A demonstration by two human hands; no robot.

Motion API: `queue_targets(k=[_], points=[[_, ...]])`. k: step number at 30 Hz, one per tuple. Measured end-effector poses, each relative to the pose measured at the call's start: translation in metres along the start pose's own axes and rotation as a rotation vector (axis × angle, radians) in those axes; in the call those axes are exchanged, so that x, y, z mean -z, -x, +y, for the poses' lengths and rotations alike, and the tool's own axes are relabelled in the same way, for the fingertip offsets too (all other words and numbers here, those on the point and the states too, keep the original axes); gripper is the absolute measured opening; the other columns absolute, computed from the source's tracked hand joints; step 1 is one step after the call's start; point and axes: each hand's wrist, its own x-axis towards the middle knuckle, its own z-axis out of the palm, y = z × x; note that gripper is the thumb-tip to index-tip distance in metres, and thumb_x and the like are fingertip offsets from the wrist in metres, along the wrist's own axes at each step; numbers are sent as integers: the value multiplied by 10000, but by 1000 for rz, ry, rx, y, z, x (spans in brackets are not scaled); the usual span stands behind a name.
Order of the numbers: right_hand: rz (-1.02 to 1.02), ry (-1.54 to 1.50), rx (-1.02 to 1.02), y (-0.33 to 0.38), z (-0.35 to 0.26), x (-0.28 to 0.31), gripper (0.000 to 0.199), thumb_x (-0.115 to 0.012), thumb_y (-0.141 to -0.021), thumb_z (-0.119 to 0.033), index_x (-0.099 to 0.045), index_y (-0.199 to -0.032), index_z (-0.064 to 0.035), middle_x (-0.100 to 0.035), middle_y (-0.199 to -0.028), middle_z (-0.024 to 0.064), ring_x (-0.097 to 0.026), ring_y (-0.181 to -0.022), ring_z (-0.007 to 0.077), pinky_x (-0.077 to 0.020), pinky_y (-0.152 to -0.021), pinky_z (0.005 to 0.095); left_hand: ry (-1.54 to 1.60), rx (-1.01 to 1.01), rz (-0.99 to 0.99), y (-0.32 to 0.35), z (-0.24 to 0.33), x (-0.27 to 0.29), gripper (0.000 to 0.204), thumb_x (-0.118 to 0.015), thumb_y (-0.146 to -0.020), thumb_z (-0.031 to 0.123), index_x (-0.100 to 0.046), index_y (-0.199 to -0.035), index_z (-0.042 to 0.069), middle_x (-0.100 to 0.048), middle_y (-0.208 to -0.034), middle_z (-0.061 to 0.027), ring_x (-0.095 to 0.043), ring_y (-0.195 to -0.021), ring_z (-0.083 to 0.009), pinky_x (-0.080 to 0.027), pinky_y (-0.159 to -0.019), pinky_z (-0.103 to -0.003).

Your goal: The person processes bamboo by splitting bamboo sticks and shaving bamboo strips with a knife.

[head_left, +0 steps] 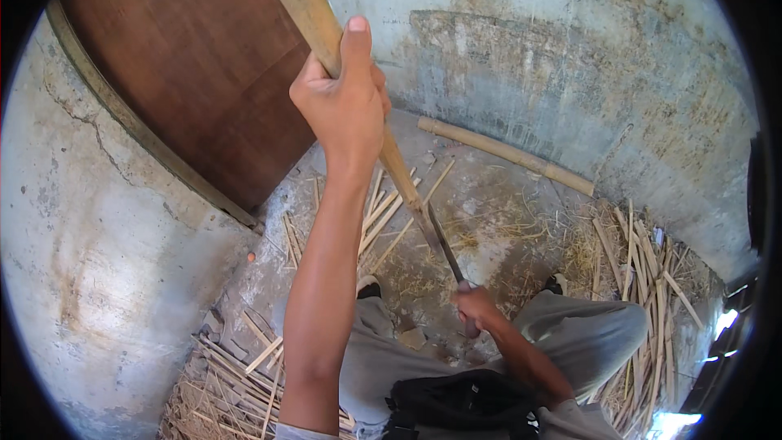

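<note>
Overhead, a pale tan bamboo pole (314, 16) slants from twelve o'clock down toward centre, its lower end split where a dark knife blade (444, 244) bites in. The left hand (342, 106) wraps the pole, thumb pressed straight up along it, arm fully extended. The right hand (476, 308), at five o'clock, closes around the knife handle above grey-trousered knees. Bamboo strips (643, 277) litter the concrete floor (505, 204).

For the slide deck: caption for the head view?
Left hand steadies a bamboo pole while right hand works a knife into it.
</note>
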Motion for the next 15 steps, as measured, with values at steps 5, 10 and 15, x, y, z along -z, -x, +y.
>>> queue_targets(k=[5, 10, 15], points=[[-97, -454, -111, -5, -18, 1, 208, -671, -787, -140, -556, -697, 9, -495, -552, 57, -465, -391, 149, -349, -373, 323, 8, 21, -8, -1, 4, 13, 434, -704, -873, 361, -413, -667, 115, -351, -507, 28, -323, -392, -56, -230, -350, -239], [5, -573, 138, 33, -135, 44, 224, -662, -813, -113, -523, -664, -20, -496, -548, 46, -456, -388, 137, -334, -362, 309, 22, 0, -29, 0, 4, 21, 329, -678, -902, 281, -535, -737, 35, -455, -483, 4, -394, -380, -56, -300, -364, -232], [308, -774, 283, 18, -73, 5, 169, -642, -833, -102, -542, -718, -28, -477, -502, 26, -451, -365, 145, -326, -354, 302, 22, -32, -5, 4, 6, 15, 422, -714, -861, 352, -433, -674, 100, -368, -504, 19, -322, -384, -61, -242, -352, -245]])
